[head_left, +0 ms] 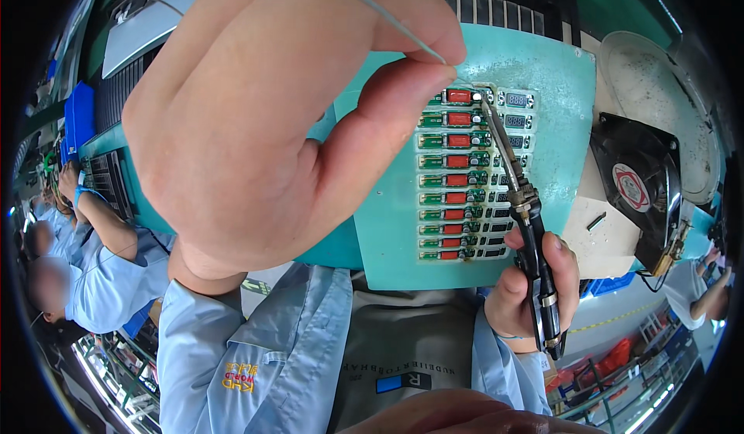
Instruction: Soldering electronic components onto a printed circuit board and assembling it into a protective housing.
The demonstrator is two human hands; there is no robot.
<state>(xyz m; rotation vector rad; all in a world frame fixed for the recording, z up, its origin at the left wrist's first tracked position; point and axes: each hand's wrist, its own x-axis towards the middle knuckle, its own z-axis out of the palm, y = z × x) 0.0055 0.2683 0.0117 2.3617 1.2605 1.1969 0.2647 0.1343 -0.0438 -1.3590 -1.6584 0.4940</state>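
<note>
My left hand (256,116) looms large over the left of the work, thumb and forefinger pinching a thin grey solder wire (376,9). Below the wire's end, a column of several small green circuit boards (457,160) with red block components lies in a teal fixture plate (391,236). In my right hand (564,273) is a black-handled soldering iron (533,229), its tip slanting up to the top board, beside a round silver component. Whether the tip touches the joint I cannot tell. Small display modules (514,122) line the column's right side.
Right of the plate stands a black cooling fan (632,174), with a small dark piece (596,221) on the pale surface near it. Dark slatted rails (496,12) run behind the plate. Blue bins (79,116) and a co-worker's arm (108,225) are at left.
</note>
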